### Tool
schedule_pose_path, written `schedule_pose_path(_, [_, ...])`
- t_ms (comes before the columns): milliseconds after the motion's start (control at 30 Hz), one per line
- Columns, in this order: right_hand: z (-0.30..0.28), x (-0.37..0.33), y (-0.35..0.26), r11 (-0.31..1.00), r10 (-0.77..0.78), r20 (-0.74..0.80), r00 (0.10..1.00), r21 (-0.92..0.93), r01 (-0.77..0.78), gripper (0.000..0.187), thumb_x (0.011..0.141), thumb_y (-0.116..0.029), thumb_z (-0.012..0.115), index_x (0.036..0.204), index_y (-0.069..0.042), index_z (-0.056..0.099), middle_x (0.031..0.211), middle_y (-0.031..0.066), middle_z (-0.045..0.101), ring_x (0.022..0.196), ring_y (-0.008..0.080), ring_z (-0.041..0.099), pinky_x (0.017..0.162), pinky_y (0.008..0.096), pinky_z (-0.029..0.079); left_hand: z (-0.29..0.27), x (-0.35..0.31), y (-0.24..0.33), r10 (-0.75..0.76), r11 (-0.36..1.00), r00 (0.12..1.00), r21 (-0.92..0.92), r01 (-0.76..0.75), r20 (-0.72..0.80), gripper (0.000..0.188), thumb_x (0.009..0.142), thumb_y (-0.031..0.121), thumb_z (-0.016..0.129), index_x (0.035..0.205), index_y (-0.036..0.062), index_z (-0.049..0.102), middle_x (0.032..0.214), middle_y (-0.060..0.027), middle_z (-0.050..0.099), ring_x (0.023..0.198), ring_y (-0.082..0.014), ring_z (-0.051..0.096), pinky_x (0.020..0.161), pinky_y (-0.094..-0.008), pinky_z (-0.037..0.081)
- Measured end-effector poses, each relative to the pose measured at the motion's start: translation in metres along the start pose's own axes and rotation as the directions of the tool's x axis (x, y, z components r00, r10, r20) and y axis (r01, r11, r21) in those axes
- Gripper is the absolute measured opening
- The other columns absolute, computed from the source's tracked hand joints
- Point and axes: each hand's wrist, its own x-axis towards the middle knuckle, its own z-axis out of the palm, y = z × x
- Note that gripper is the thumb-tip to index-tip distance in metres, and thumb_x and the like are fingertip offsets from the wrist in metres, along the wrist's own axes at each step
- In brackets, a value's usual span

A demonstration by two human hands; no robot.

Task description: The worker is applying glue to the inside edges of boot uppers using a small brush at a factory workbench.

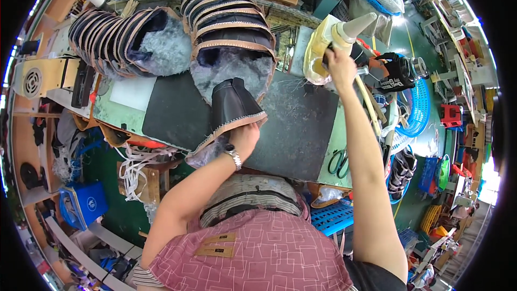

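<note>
My left hand (246, 141), with a metal watch on its wrist, is tucked into a fur-lined slipper (232, 103) of black leather with a tan stitched edge. Its fingers are partly hidden by the slipper. At the upper right, my right hand (341, 69) reaches to a pale yellow, crusted container (318, 48) topped by a cone-shaped nozzle (359, 25). The fingers curl round something dark at the container's side, mostly hidden. Beyond my left hand, two rows of nested slippers (231, 27) with grey fur inside lie on the bench.
A black mat (293, 129) covers the bench in front of me. Scissors (339, 163) lie by its right edge. Past my right forearm stand a black canister-like object (396, 70) and a blue basket (417, 108). A small yellow fan box (40, 80) sits far left.
</note>
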Motion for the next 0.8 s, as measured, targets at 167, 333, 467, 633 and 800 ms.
schedule_pose_path(167, [-0.016,-0.007,0.017,0.708,0.089,0.116,0.989,0.691,-0.145,0.020,0.084,-0.020,0.054,0.085,0.000,0.057,0.062,0.0134,0.058,0.055,0.0202,0.059,0.052,0.0311,0.044,-0.007,-0.008,-0.051,-0.221,0.824,0.956,-0.487,0.289,0.193,0.033,0.087,0.032,0.048,0.092,0.0022,0.060,0.082,-0.0191,0.062,0.076,-0.0363,0.059,0.065,-0.0419,0.045])
schedule_pose_path(333, [0.001,-0.023,0.029,0.832,-0.028,0.146,0.989,0.551,-0.058,0.017,0.084,-0.016,0.054,0.081,0.001,0.053,0.064,0.0119,0.059,0.056,0.0163,0.060,0.051,0.0290,0.043,-0.008,-0.002,-0.063,-0.125,0.810,0.956,-0.529,0.254,0.266,0.034,0.088,0.031,0.046,0.093,0.0005,0.060,0.088,-0.0205,0.061,0.082,-0.0350,0.058,0.068,-0.0397,0.044])
schedule_pose_path(467, [0.010,-0.038,0.069,0.246,0.440,0.412,0.798,0.799,-0.548,0.019,0.088,-0.020,0.049,0.076,-0.006,0.046,0.059,0.0065,0.056,0.050,0.0153,0.059,0.040,0.0235,0.044,0.003,0.002,-0.065,-0.151,0.797,0.955,-0.540,0.270,0.254,0.032,0.088,0.029,0.046,0.098,0.0012,0.059,0.092,-0.0206,0.060,0.086,-0.0347,0.057,0.072,-0.0389,0.044])
schedule_pose_path(633, [-0.021,-0.102,0.010,-0.612,0.062,0.780,0.622,0.522,-0.594,0.026,0.091,-0.032,0.045,0.084,-0.008,0.050,0.071,0.0075,0.060,0.053,0.0156,0.059,0.046,0.0250,0.051,0.018,-0.003,-0.054,-0.204,0.839,0.974,-0.495,0.226,0.099,0.032,0.089,0.028,0.045,0.097,-0.0010,0.058,0.092,-0.0213,0.060,0.082,-0.0358,0.058,0.068,-0.0401,0.045])
schedule_pose_path(800, [-0.033,-0.164,-0.093,0.426,-0.255,0.346,0.903,0.878,-0.217,0.019,0.065,-0.006,0.066,0.077,-0.003,0.051,0.077,0.0050,0.057,0.070,0.0159,0.057,0.064,0.0288,0.047,0.003,0.001,-0.049,-0.135,0.846,0.962,-0.478,0.237,0.238,0.031,0.089,0.028,0.043,0.096,0.0027,0.059,0.084,-0.0212,0.060,0.075,-0.0356,0.058,0.063,-0.0402,0.044])
